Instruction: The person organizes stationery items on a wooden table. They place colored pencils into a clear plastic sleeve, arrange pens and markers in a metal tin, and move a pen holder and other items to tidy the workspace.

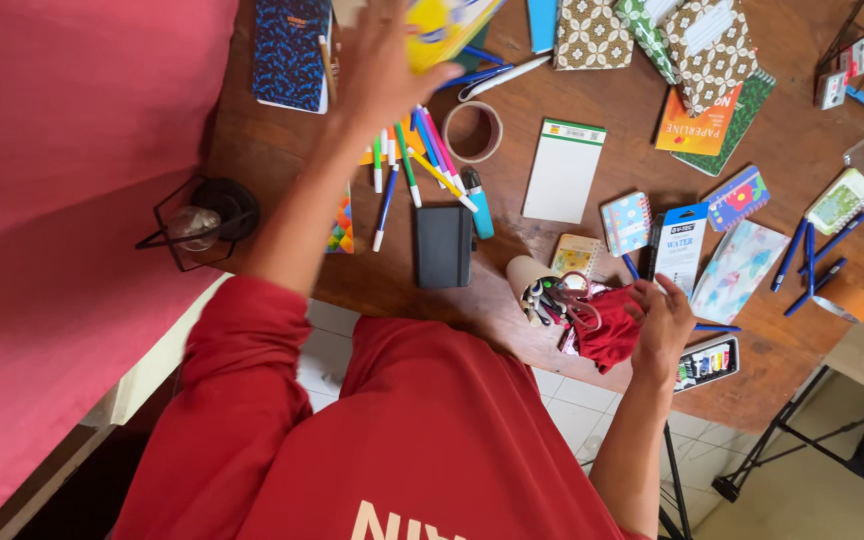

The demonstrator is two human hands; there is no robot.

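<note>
right hand (664,325) curled on a soft red pouch (612,338) at the wooden table's (512,330) near edge | paper cup (534,280) of pens just beside, black notebook (443,246) near | felt pens (417,165) and tape ring (473,131) mid-table | left hand (382,70) grips a yellow book (442,28) at the far edge, beside a blue patterned notebook (292,50)

Left hand (382,70) lifts yellow booklet (442,28) above scattered markers (414,165). Right hand (664,325) grips red cloth (610,335) beside pen cup (532,280) on bench (272,150).

red cloth (609,335); yellow book (439,28); black notebook (443,246).
</note>
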